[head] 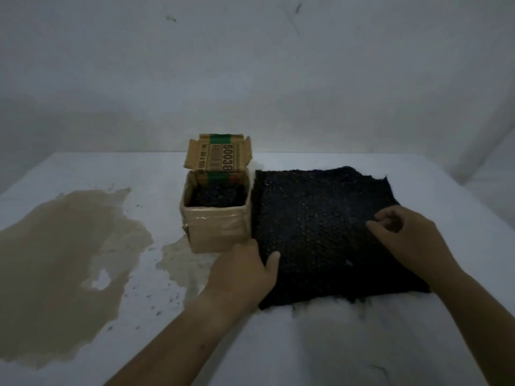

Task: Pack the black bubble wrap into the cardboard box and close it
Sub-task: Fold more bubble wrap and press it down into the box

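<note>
Nearest to me, my left hand [242, 271] grips the left edge of the black bubble wrap [320, 232]: thumb on top, fingers hidden beneath. The sheet lies flat on the white table [306, 344], spreading from that hand to the right. My right hand [404, 240] rests on its right part, fingers curled, tips on the bubbles; I cannot tell whether they pinch it. Left of my hands spreads a brown stain [69, 246]. Beyond the left hand, touching the sheet's left edge, stands the cardboard box [216, 229], open, its flap [218, 154] upright, dark bubbly material [214, 195] inside.
</note>
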